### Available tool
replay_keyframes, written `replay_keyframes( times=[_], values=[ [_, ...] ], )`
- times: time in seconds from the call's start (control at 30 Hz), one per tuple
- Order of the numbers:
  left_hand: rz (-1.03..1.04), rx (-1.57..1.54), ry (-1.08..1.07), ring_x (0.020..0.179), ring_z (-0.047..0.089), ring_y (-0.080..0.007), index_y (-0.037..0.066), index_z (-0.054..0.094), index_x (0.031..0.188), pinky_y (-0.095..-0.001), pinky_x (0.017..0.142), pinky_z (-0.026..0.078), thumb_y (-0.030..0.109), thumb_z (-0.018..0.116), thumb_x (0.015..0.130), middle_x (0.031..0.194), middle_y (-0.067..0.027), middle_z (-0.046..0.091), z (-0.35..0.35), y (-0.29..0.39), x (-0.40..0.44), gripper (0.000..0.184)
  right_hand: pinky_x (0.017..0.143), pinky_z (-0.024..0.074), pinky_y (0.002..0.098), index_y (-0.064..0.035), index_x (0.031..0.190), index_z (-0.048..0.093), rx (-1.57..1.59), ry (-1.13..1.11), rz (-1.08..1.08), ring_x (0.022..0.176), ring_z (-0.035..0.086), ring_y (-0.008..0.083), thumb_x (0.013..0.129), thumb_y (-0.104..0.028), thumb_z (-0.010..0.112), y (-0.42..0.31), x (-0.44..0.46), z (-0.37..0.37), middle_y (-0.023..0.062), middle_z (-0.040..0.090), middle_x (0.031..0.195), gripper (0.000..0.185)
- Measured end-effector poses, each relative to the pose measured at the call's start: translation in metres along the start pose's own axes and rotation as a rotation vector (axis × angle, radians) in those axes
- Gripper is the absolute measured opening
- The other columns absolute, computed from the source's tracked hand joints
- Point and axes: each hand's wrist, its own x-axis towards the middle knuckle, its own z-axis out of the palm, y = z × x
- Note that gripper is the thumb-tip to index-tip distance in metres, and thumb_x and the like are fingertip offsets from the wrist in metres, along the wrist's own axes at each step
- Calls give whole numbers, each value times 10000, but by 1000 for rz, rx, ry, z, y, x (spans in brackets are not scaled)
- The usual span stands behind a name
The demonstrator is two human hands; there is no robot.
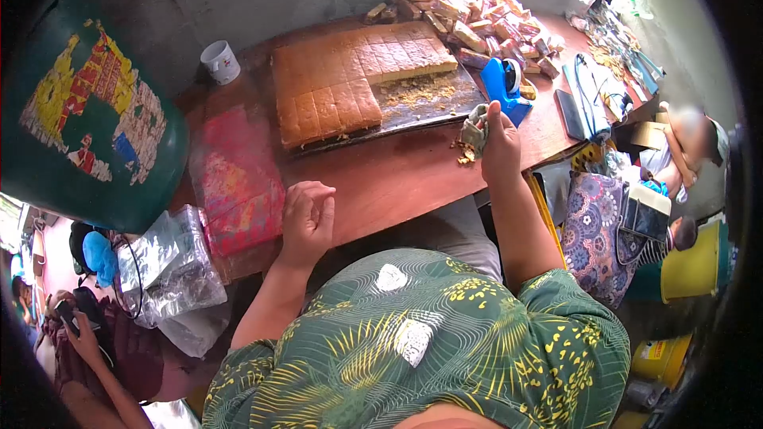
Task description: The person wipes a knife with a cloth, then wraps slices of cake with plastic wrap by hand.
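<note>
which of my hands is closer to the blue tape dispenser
Right. Your right hand is just in front of the blue tape dispenser; your left hand is well to its left, by the red sheet.

From afar I see the right hand holding a crumpled cloth near a blue tape dispenser, the left hand half-curled beside red plastic sheeting

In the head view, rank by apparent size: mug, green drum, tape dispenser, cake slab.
Largest to smallest as they look:
1. Green drum
2. Cake slab
3. Tape dispenser
4. Mug
</note>
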Motion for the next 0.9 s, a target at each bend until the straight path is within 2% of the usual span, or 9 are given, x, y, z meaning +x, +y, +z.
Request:
replay_keyframes(
  times=[0.07,0.17,0.27,0.47,0.57,0.67,0.77,0.87,0.9],
  values=[
    [-17,-8,4,988,628,-306,63,672,1020,-410,876,511,13,699,887,1007,-121,663,1,-1,-1,145,711,531,266,-60,1013,646,79,34,119,806,673,152,1062,-611,416,0,0,3,55,678,875,600],
    [-47,-40,-10,984,630,-301,62,673,1019,-402,871,514,17,696,894,1011,-123,663,2,-1,-1,136,871,552,344,5,1306,580,416,-138,284,1007,697,233,1021,-731,309,-15,-6,18,126,703,1110,835],
    [-70,-68,-23,981,631,-299,62,673,1020,-399,867,516,25,693,900,1013,-122,664,5,-7,-3,127,966,540,383,20,1485,441,421,-238,276,1199,652,278,985,-778,314,-9,-10,13,156,647,1340,950],
    [-59,-18,-67,998,630,-316,55,665,1051,-420,898,508,78,704,906,1045,-127,665,3,-4,1,151,1117,413,418,39,1541,356,392,-406,277,1276,585,277,984,-785,292,-4,-19,14,157,588,1416,997],
    [49,36,-106,1099,619,-284,61,611,1208,-399,946,514,127,714,934,1190,-136,615,12,-5,2,300,1142,390,421,41,1537,367,445,-483,331,1306,567,278,985,-785,291,-4,-25,24,161,570,1444,996],
    [167,-78,-202,1164,596,-286,61,484,1393,-410,991,507,246,753,936,1349,-150,532,37,6,18,562,1153,379,424,37,1536,368,519,-541,402,1328,552,281,972,-800,292,-2,-31,39,167,555,1467,1012],
    [38,-262,-242,1266,559,-286,62,362,1493,-424,1035,493,283,805,906,1460,-157,442,67,21,38,768,1162,370,430,26,1543,359,549,-576,471,1348,540,281,953,-823,300,0,-37,49,170,542,1484,1036],
    [8,-580,-194,1343,510,-367,39,357,1502,-464,1052,483,192,866,818,1446,-206,490,94,20,41,866,1169,378,429,-21,1567,345,568,-673,512,1384,518,273,950,-820,319,7,-41,51,157,533,1498,1010],
    [152,-477,-128,1360,507,-346,36,457,1428,-445,1055,493,89,870,794,1452,-205,502,99,15,43,758,1159,387,421,-36,1574,341,538,-637,532,1372,526,266,961,-806,320,12,-44,48,145,535,1497,985]
  ],
)
